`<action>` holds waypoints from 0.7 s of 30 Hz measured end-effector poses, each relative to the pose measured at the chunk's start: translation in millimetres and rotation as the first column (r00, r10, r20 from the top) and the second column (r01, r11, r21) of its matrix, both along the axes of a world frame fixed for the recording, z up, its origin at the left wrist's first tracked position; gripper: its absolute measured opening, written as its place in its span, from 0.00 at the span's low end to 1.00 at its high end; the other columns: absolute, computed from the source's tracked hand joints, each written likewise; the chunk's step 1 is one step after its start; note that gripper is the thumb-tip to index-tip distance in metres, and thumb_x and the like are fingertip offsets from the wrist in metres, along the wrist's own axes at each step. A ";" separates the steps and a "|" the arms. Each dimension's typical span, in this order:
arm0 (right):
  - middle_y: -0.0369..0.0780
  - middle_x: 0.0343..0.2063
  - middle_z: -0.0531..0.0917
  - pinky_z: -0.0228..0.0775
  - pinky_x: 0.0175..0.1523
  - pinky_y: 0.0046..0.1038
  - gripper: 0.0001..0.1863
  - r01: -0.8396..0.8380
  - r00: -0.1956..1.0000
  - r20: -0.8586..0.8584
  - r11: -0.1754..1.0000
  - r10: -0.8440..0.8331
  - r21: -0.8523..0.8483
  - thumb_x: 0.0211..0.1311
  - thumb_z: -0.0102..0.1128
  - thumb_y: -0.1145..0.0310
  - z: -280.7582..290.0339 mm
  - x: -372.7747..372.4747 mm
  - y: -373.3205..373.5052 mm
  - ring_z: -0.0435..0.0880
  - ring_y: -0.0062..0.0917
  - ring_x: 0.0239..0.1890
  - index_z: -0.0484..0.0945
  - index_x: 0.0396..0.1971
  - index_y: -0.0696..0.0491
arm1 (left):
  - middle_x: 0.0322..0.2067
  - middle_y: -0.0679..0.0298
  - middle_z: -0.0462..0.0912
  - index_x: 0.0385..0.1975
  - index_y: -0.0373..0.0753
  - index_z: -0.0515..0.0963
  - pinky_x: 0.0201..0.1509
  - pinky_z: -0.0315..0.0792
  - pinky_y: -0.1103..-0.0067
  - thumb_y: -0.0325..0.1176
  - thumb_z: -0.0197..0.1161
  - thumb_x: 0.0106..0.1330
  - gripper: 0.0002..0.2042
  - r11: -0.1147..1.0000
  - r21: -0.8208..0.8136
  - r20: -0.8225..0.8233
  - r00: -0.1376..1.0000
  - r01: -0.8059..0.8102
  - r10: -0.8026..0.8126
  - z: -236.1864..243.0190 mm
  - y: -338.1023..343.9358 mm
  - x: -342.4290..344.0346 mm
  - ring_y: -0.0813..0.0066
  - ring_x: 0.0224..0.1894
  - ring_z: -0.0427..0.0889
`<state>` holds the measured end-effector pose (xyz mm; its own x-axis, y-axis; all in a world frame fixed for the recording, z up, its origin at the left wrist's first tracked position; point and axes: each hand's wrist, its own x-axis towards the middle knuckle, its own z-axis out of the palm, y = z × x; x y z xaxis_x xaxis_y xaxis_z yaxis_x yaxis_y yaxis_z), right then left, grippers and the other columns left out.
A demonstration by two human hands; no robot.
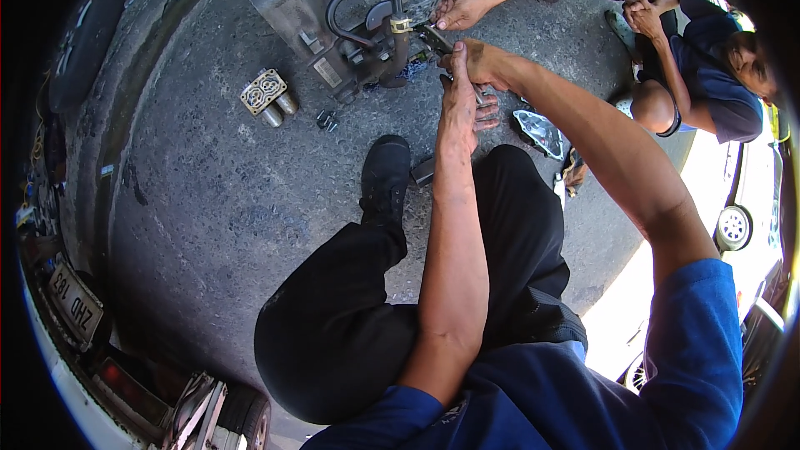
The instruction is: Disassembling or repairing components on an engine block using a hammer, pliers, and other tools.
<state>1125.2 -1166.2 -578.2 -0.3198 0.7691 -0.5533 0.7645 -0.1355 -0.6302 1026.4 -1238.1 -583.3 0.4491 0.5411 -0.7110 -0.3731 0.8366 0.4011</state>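
My right hand (477,62) is shut on the handles of dark pliers (435,38), whose jaws reach to a metal clamp (402,24) on a black rubber hose (360,2). The hose loops off a greasy metal gearbox housing (287,0) lying on the asphalt. My left hand (463,112) is stretched out just below the right one, fingers spread, with nothing seen in it. Another person's hand (462,10) touches the housing just beyond the clamp.
A brass-coloured valve block (265,93) and a small metal clip (327,120) lie left of my black shoe (385,173). A silver cast part (540,133) lies on the right. A co-worker (717,75) squats at the upper right. A car's rear (79,308) and a white car (737,225) flank me.
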 end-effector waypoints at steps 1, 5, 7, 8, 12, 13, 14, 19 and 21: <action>0.37 0.17 0.73 0.59 0.19 0.28 0.15 0.011 1.000 -0.002 1.000 -0.011 0.006 0.62 0.52 0.60 2.2 -1.4 0.2 0.68 0.21 0.19 0.74 0.27 0.59 | 0.44 0.45 0.72 0.56 0.33 0.60 0.48 0.72 0.58 0.79 0.44 0.46 0.52 1.000 0.028 0.027 1.000 0.003 -0.004 -0.3 0.6 -4.2 0.51 0.46 0.76; 0.36 0.18 0.73 0.57 0.15 0.28 0.15 -0.042 0.987 0.149 0.996 0.053 -0.074 0.61 0.54 0.59 4.2 -5.2 -1.7 0.67 0.22 0.15 0.75 0.30 0.57 | 0.39 0.48 0.73 0.51 0.33 0.66 0.43 0.74 0.60 0.79 0.44 0.47 0.50 0.997 0.046 -0.085 0.995 0.064 -0.060 1.6 3.0 -16.1 0.59 0.38 0.78; 0.37 0.17 0.73 0.58 0.13 0.29 0.14 0.246 0.968 0.029 0.929 -0.248 -0.277 0.60 0.55 0.59 1.3 -4.9 -2.9 0.68 0.23 0.14 0.76 0.32 0.56 | 0.38 0.50 0.73 0.51 0.34 0.67 0.42 0.75 0.61 0.78 0.46 0.47 0.48 0.996 0.040 -0.205 0.976 0.084 -0.074 3.2 5.8 -17.3 0.62 0.36 0.78; 0.37 0.17 0.73 0.58 0.13 0.29 0.14 0.240 0.970 0.012 0.939 -0.244 -0.247 0.60 0.55 0.59 -0.5 -4.4 -2.7 0.68 0.23 0.14 0.76 0.32 0.56 | 0.38 0.52 0.73 0.51 0.35 0.67 0.42 0.76 0.62 0.76 0.49 0.48 0.46 0.992 0.119 -0.211 0.977 0.046 -0.020 3.6 8.2 -16.3 0.63 0.36 0.78; 0.37 0.16 0.74 0.61 0.14 0.28 0.13 -0.104 0.989 0.107 0.995 0.103 0.004 0.60 0.55 0.60 -3.5 -6.8 0.7 0.72 0.24 0.15 0.76 0.31 0.56 | 0.37 0.56 0.72 0.54 0.38 0.66 0.42 0.77 0.64 0.70 0.55 0.52 0.41 0.982 0.078 -0.010 0.985 -0.170 0.171 0.8 18.2 -3.8 0.64 0.35 0.78; 0.38 0.16 0.74 0.62 0.14 0.28 0.13 -0.148 0.977 0.153 0.989 0.146 0.006 0.60 0.55 0.61 -1.5 -7.9 1.2 0.72 0.24 0.15 0.76 0.30 0.57 | 0.37 0.56 0.72 0.54 0.38 0.66 0.42 0.77 0.64 0.70 0.55 0.52 0.41 0.964 0.118 -0.026 0.970 -0.238 0.242 -1.8 18.3 -0.3 0.64 0.35 0.78; 0.38 0.16 0.74 0.63 0.15 0.28 0.14 -0.217 0.976 0.044 0.973 0.214 0.081 0.60 0.54 0.61 1.4 -9.9 2.1 0.73 0.24 0.15 0.76 0.29 0.58 | 0.37 0.56 0.73 0.53 0.38 0.66 0.43 0.76 0.63 0.69 0.53 0.54 0.39 0.946 -0.011 0.069 0.944 -0.324 0.324 -5.0 17.8 2.8 0.64 0.35 0.78; 0.38 0.17 0.73 0.65 0.16 0.26 0.27 0.361 0.924 0.259 0.864 -0.282 -0.350 0.64 0.49 0.47 24.4 -21.7 -0.5 0.75 0.25 0.19 0.74 0.23 0.60 | 0.33 0.57 0.73 0.45 0.37 0.65 0.44 0.78 0.67 0.65 0.41 0.64 0.31 0.710 -0.389 0.204 0.697 -0.587 0.688 -20.2 -19.4 21.8 0.63 0.35 0.78; 0.36 0.17 0.72 0.62 0.18 0.26 0.31 0.328 0.930 0.287 0.867 -0.228 -0.375 0.63 0.45 0.39 30.4 -26.3 -1.2 0.72 0.24 0.18 0.73 0.21 0.57 | 0.28 0.58 0.74 0.33 0.36 0.66 0.33 0.78 0.75 0.69 0.41 0.61 0.33 0.809 -0.242 0.214 0.784 -0.535 0.583 -20.6 -39.6 31.3 0.68 0.29 0.79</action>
